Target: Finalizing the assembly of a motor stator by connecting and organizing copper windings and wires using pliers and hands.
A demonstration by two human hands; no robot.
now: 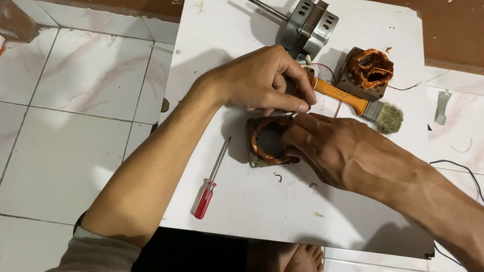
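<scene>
— What lies nearest on the white board (282,214)?

— A red-handled screwdriver (211,181), toward the board's near left corner, touched by nothing. A bare foot (301,265) shows just below the near edge, on the tiled floor (50,155).

— And the hands?

— At the board's middle the right hand (333,149) rests on a copper-wound stator (269,141), its fingers pinching the winding's right rim. The left hand (263,80) hovers just beyond it, fingers clenched around a small dark part that I cannot make out.

— What is farther back?

— An orange-handled brush (359,105) lies just behind the hands, bristles pointing right. Beyond it sits a second copper coil block (368,72) near the right edge, and a grey motor housing (307,25) with a shaft stands at the far edge.
</scene>
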